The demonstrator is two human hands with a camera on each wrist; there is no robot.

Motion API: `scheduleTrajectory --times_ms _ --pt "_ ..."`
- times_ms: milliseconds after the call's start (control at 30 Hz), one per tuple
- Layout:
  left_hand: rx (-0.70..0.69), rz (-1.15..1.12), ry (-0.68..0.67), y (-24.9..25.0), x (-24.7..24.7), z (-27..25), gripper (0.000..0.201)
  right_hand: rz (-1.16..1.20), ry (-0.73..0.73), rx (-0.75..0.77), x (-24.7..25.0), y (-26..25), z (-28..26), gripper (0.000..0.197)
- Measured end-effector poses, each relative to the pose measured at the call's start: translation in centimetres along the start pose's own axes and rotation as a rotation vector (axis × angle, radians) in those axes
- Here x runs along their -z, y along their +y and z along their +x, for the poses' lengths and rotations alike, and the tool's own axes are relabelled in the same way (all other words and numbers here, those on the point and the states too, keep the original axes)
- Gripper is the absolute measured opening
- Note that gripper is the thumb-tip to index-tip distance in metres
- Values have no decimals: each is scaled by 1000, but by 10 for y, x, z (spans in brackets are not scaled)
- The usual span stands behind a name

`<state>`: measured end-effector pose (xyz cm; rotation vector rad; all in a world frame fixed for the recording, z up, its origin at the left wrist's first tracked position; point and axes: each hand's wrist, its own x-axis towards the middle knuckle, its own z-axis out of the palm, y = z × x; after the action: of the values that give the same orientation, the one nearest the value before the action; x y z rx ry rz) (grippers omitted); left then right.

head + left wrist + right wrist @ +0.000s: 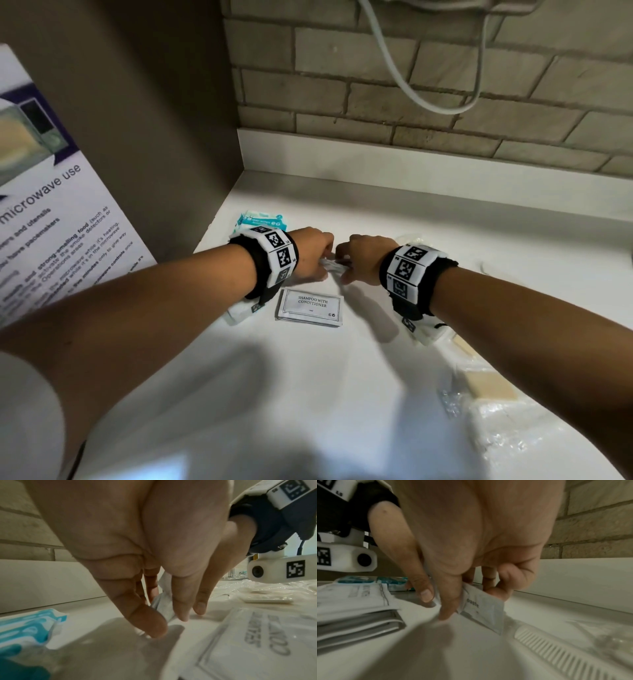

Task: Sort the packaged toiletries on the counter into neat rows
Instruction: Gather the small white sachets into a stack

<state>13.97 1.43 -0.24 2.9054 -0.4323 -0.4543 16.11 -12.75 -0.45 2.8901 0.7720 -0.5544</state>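
Hands, left [310,253] and right [363,257], both pinching one small white paper sachet [482,609], should square it beside the white shampoo sachet stack [310,305].

Both hands hid most of the small sachet [485,609]; its print was unreadable. The teal packet [262,221] lay partly behind the left wrist; the poster [51,192] ran off-frame.

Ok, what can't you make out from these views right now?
- Sachet print: right wrist view, thumb covers most of it; only "...paste" shows.
- Sachet in head view: both hands hide nearly all of it.
- Blue pack: left wristband covers part; text too small.
- Bagged items at right: wrap glare, contents unclear.
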Motion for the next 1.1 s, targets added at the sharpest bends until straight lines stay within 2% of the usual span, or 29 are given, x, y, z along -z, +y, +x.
scheduleTrajectory --times_ms 133,300,400,500,700,833,933,1033,1100 --pt "12 -55 -8 0 2 2 30 69 4 -22 5 2 0 42" --pt "37 -171 7 -6 10 3 44 168 37 -48 8 5 1 48" --pt "42 -213 15 -9 9 4 35 167 43 -39 6 5 1 41" --pt "18 -168 16 -9 7 4 30 191 63 -33 2 4 1 33" --pt "-4 11 -73 -3 4 6 44 285 122 -29 2 5 3 30" --pt "-11 57 -67 -1 3 6 40 276 138 3 0 7 1 40" --pt "-20 87 -41 0 5 3 39 256 152 -61 2 12 -5 58" --pt "-18 126 -31 -1 6 1 18 182 70 -137 4 14 -13 72" --pt "-18 123 -32 -1 6 2 17 232 23 -128 2 11 -13 67"
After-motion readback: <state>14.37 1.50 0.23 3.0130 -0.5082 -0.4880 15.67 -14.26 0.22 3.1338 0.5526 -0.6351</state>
